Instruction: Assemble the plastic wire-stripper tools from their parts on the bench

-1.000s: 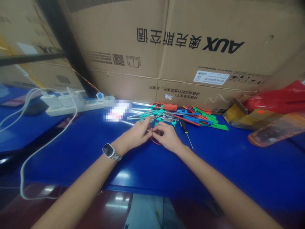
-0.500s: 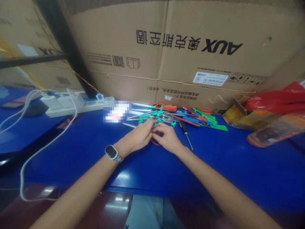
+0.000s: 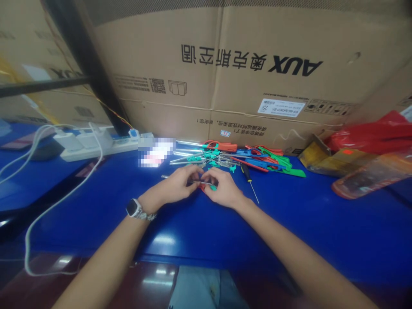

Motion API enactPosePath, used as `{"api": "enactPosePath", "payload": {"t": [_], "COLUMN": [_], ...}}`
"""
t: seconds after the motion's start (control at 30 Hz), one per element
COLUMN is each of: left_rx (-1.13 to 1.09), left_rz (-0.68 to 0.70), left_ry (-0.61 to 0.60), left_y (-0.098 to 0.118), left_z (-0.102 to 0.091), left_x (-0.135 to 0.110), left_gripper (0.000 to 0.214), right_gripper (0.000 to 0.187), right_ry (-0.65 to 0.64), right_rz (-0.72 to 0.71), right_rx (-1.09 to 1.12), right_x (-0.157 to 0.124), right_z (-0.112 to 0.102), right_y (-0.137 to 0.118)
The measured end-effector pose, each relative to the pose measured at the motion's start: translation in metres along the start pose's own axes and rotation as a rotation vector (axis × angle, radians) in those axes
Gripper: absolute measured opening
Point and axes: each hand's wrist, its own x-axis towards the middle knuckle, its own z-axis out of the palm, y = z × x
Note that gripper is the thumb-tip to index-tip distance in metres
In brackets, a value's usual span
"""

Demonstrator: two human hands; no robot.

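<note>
My left hand (image 3: 178,185), with a smartwatch (image 3: 133,208) on its wrist, and my right hand (image 3: 222,189) meet over the blue table (image 3: 289,223). Both pinch a thin metal rod with a teal handle (image 3: 206,183); a bit of red shows between the fingers. The rod's bare tip sticks out to the left of my left hand. Just behind my hands lies a pile of similar tools (image 3: 238,156) with teal, red, blue and green handles. A small black-handled screwdriver (image 3: 248,175) lies to the right of my right hand.
A large cardboard box (image 3: 244,73) stands behind the pile. A white power strip (image 3: 96,143) with chargers and cables sits at the left. Red and orange plastic bags (image 3: 370,159) lie at the right. The table's front edge runs below my forearms.
My hands have drawn back slightly from the pile toward me, lifting a teal-handled rod between them. My left wrist has turned and moved left.
</note>
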Motion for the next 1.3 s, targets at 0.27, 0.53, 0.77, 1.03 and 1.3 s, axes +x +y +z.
{"api": "enactPosePath", "payload": {"t": [0.27,0.53,0.77,1.03,1.3], "left_rx": [-0.059,0.039,0.111,0.208,0.212], "left_rz": [-0.107,-0.115,-0.100,-0.004,-0.042], "left_ry": [-0.098,-0.126,-0.138,-0.116,-0.088], "left_y": [-0.007,-0.007,-0.011,-0.018,-0.019], "left_z": [-0.014,-0.016,-0.011,-0.009,-0.010], "left_x": [-0.007,-0.002,0.001,0.001,-0.002], "left_gripper": [0.027,0.017,0.010,0.010,0.013], "right_gripper": [0.010,0.014,0.014,0.015,0.029], "right_ry": [-0.028,-0.056,-0.076,-0.193,-0.286], "right_rz": [-0.009,-0.067,-0.101,-0.141,-0.188], "right_rx": [0.004,-0.021,-0.053,-0.292,-0.551], "right_x": [-0.002,-0.001,-0.003,-0.003,-0.008], "right_z": [0.002,0.001,0.000,-0.007,-0.010], "right_y": [0.003,0.008,0.005,-0.007,-0.013]}}
